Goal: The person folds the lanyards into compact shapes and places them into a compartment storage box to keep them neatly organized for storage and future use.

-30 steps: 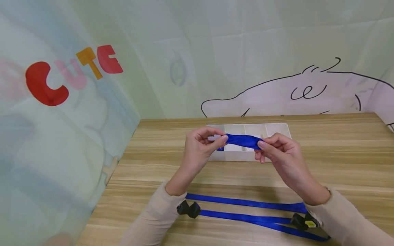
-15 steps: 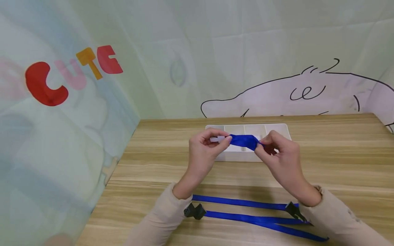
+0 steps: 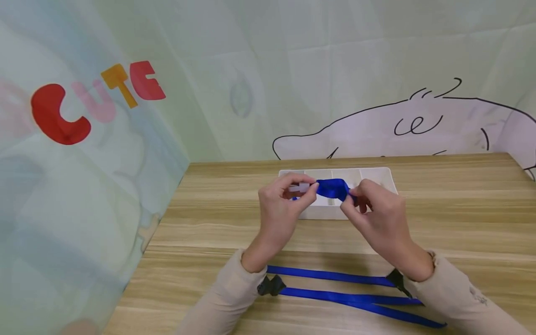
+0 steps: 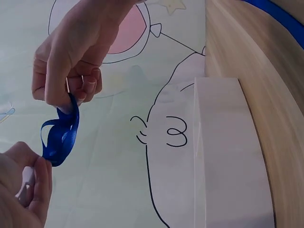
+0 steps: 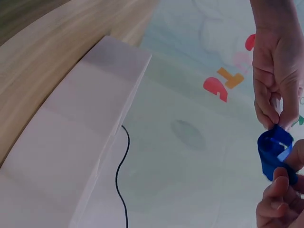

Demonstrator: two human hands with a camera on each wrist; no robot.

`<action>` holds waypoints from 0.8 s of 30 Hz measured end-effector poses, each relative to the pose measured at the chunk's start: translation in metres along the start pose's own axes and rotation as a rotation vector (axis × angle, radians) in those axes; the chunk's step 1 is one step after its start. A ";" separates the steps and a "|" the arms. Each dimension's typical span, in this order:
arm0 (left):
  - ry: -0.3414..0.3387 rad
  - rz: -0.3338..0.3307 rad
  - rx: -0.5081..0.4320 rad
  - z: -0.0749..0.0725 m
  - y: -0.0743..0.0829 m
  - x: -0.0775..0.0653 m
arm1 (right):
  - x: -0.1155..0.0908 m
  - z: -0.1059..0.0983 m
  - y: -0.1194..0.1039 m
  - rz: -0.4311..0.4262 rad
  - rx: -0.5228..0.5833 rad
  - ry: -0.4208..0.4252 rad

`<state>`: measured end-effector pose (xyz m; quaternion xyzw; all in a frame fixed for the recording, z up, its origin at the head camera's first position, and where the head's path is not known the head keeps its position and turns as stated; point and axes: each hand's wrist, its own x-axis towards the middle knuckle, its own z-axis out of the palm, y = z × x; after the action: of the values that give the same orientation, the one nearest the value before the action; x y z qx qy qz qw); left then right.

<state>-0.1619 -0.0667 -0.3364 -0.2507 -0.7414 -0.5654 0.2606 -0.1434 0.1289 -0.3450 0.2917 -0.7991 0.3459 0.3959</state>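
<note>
A short blue ribbon (image 3: 332, 188) bends into a loop between my two hands, above the white tray. My left hand (image 3: 281, 200) pinches its left end between thumb and fingers, and a small white plastic piece (image 3: 298, 187) shows inside that grip. The other end is pinched by my right hand (image 3: 378, 218), whose fingertips cover part of the ribbon. Seen in the left wrist view, the ribbon (image 4: 62, 135) curls open between the hands. In the right wrist view, the rounded loop of ribbon (image 5: 274, 147) sits just below the left fingertips.
A white compartmented tray (image 3: 326, 213) stands behind the hands, with a bit of blue in its left compartment. Long blue straps (image 3: 326, 274) lie across the wooden table (image 3: 201, 232) below the forearms. Black devices (image 3: 271, 285) sit at the wrists. Printed cloth walls enclose the table.
The ribbon has gone from stretched nearly flat to folded in a loop. My hands have come closer together, the left moving right and the right moving left.
</note>
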 end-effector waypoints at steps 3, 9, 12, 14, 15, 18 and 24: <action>0.012 -0.044 -0.026 -0.001 -0.001 0.003 | -0.001 0.001 0.004 -0.054 0.035 -0.038; 0.001 -0.091 -0.032 -0.003 -0.003 0.005 | -0.004 0.001 0.009 -0.144 0.131 -0.173; -0.005 -0.101 -0.037 -0.003 -0.004 0.006 | -0.004 0.001 0.010 -0.135 0.170 -0.210; -0.010 -0.106 -0.040 -0.004 -0.004 0.006 | -0.005 0.001 0.012 -0.125 0.198 -0.212; -0.011 -0.109 -0.045 -0.004 -0.004 0.006 | -0.005 0.000 0.012 -0.120 0.206 -0.207; -0.012 -0.124 -0.065 -0.006 -0.004 0.007 | -0.006 -0.001 0.014 -0.085 0.264 -0.169; -0.030 -0.174 -0.126 -0.008 -0.005 0.009 | -0.005 -0.004 0.015 0.001 0.386 -0.148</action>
<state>-0.1712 -0.0752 -0.3319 -0.2095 -0.7272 -0.6275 0.1830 -0.1497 0.1417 -0.3524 0.3866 -0.7449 0.4704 0.2726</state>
